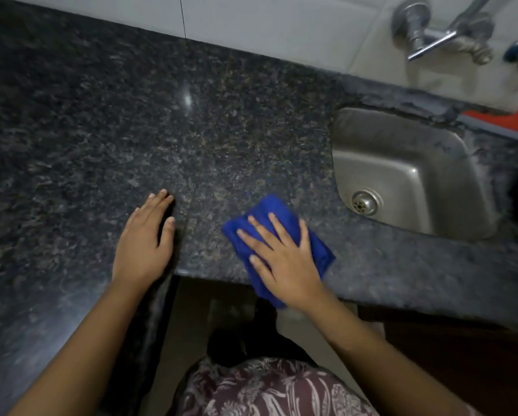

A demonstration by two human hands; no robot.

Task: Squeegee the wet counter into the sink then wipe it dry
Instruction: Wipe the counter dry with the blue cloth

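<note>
The right hand (284,259) pressed flat, fingers spread, on the blue cloth (269,211) at the counter's (191,130) near edge, left of the sink (402,151). The left hand (145,238) lay flat, empty. Overlapping strokes would dry best.

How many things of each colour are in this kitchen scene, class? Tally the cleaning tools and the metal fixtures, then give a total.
Blue: 1, the cloth under the right hand
Orange-red: 1, the squeegee behind the sink
Silver metal: 2, the sink and the wall tap
Total: 4
</note>
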